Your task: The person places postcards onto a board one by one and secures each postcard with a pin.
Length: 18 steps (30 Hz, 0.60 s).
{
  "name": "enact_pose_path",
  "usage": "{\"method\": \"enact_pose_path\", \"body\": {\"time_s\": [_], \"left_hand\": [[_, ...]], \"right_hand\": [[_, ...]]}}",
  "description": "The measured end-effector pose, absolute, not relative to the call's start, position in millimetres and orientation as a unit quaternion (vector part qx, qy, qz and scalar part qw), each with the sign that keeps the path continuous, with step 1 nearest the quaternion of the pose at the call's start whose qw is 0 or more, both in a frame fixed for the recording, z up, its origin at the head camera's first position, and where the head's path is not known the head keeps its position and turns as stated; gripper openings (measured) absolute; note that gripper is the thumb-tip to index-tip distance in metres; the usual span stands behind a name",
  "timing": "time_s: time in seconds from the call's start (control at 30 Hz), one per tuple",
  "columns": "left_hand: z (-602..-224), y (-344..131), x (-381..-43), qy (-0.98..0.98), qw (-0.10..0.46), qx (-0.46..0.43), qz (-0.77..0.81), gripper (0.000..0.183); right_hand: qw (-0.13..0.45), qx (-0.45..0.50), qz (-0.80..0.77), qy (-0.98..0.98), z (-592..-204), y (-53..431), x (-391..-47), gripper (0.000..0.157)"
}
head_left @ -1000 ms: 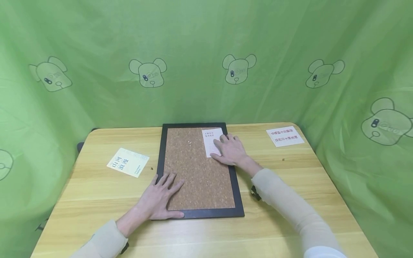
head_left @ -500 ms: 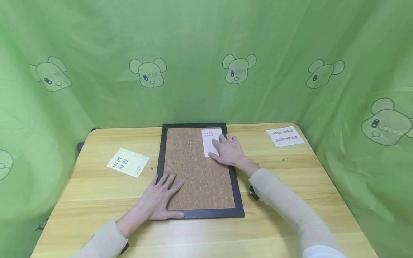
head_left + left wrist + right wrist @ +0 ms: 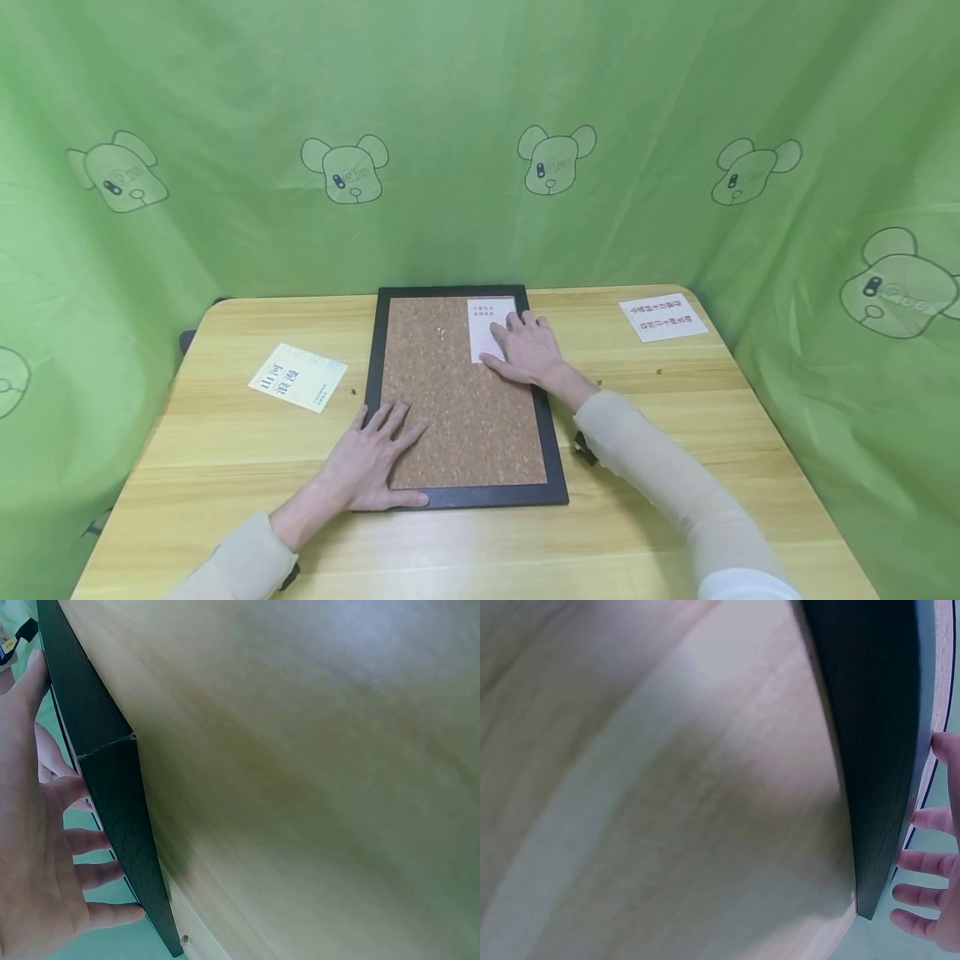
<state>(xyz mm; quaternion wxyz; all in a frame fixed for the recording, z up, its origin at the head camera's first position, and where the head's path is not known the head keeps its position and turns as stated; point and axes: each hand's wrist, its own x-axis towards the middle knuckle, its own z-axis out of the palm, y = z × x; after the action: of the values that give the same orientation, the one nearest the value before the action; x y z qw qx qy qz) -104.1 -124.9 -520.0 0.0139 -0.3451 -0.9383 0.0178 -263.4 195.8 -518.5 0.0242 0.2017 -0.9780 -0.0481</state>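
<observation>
A cork board (image 3: 465, 417) in a black frame (image 3: 495, 497) lies on the wooden table. My left hand (image 3: 375, 467) rests spread over the board's near left corner, fingers on the cork and thumb along the near edge of the frame. In the left wrist view those fingers (image 3: 97, 874) reach over the frame's side. A white card (image 3: 483, 325) with small printed characters lies at the board's far right corner. My right hand (image 3: 528, 350) rests on the card with relaxed fingers and covers its right part. The right wrist view shows that hand's fingertips (image 3: 922, 862) beside the frame.
A pale card (image 3: 298, 377) with blue characters lies left of the board. Another white card (image 3: 663, 317), printed in red, lies near the table's far right corner. Small dark specks (image 3: 659, 372) dot the table (image 3: 195, 467). A green curtain (image 3: 450, 225) hangs behind and on both sides.
My right hand and the card under it have shifted slightly left and away from me, and the card now sits straighter along the frame. The left hand has stayed in place.
</observation>
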Motion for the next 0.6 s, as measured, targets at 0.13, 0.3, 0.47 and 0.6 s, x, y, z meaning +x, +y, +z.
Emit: {"method": "enact_pose_path", "body": {"time_s": [0.13, 0.3, 0.47, 0.6], "left_hand": [[-519.9, -124.8, -104.3, -0.939, 0.009, -0.344, 0.017, 0.111], [-519.6, -124.5, -104.3, -0.939, 0.009, -0.343, 0.018, 0.111], [-519.3, -124.5, -104.0, -0.939, 0.011, -0.343, 0.019, 0.111], [-519.3, -124.7, -103.8, -0.939, 0.01, -0.344, 0.021, 0.111]], "right_hand": [[0.025, 0.2, -0.053, -0.978, -518.0, 194.7, -263.6, 0.073], [0.022, 0.197, -0.054, -0.979, -518.0, 193.2, -264.2, 0.074], [0.02, 0.196, -0.053, -0.979, -516.9, 191.7, -264.6, 0.074], [0.02, 0.196, -0.054, -0.979, -516.7, 191.0, -264.3, 0.074]]}}
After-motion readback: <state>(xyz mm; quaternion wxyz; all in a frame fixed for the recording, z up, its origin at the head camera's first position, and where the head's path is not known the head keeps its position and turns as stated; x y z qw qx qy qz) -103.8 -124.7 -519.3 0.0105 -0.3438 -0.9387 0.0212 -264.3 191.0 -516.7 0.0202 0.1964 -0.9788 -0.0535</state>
